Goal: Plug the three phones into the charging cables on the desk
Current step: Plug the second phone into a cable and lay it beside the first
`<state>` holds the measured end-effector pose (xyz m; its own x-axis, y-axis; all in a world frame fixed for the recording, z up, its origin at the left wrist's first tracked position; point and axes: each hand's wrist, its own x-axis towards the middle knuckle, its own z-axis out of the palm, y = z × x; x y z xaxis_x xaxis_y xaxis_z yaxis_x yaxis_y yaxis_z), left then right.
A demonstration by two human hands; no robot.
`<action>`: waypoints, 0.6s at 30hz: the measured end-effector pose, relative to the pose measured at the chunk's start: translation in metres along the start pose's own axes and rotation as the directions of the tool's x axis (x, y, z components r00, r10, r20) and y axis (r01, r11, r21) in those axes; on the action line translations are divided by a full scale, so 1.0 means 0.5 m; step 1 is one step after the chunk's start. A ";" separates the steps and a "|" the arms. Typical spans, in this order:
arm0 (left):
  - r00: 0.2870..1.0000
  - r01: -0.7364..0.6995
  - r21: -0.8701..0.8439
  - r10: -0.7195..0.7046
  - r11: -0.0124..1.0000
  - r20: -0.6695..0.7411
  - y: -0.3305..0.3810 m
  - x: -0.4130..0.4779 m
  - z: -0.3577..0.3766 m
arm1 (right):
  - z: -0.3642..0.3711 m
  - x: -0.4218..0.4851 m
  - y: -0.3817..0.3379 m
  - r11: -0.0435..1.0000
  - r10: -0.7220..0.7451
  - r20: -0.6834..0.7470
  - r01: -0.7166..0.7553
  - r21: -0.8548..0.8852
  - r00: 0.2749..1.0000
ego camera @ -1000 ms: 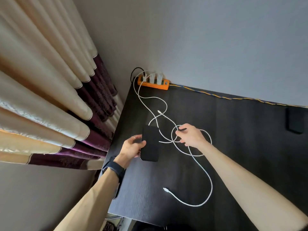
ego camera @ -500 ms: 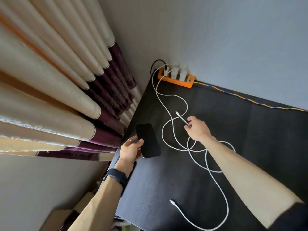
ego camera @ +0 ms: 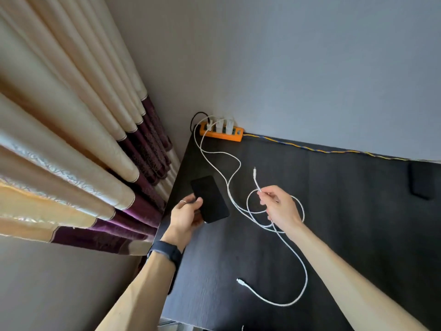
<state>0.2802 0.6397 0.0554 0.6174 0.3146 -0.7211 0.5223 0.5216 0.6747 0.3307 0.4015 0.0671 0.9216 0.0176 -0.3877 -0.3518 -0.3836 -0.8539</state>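
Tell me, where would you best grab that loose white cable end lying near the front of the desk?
Probably right behind the plug of the loose cable end, on the stiff white collar, not the floppy cord. It lies flat on the desk, tip pointing left, with bare surface around it, so pinch from above, thumb and forefinger on its two long sides. The right hand already pinches another cable; the left hand holds a phone.

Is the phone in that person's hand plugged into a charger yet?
Not plugged in. The left hand holds the black phone with nothing attached, while the right hand pinches a white cable whose connector tip hangs free.
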 end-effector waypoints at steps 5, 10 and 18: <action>0.994 0.015 -0.016 -0.014 1.000 0.106 -0.020 -0.074 -0.008 | -0.027 -0.173 0.020 0.999 0.026 -0.026 -0.025 0.046 0.999; 0.993 0.021 -0.003 -0.020 1.000 0.116 -0.057 -0.134 -0.019 | -0.047 -0.291 0.034 0.999 0.008 0.017 -0.008 0.047 1.000; 0.977 0.119 -0.096 -0.099 0.988 0.188 -0.152 -0.248 -0.013 | -0.090 -0.390 0.110 0.996 0.016 0.125 -0.027 0.083 0.992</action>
<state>0.1603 0.5661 0.0928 0.6621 0.1061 -0.7419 0.5331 0.6291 0.5657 0.1388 0.3352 0.1115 0.8881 0.1270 -0.4417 -0.3886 -0.3055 -0.8693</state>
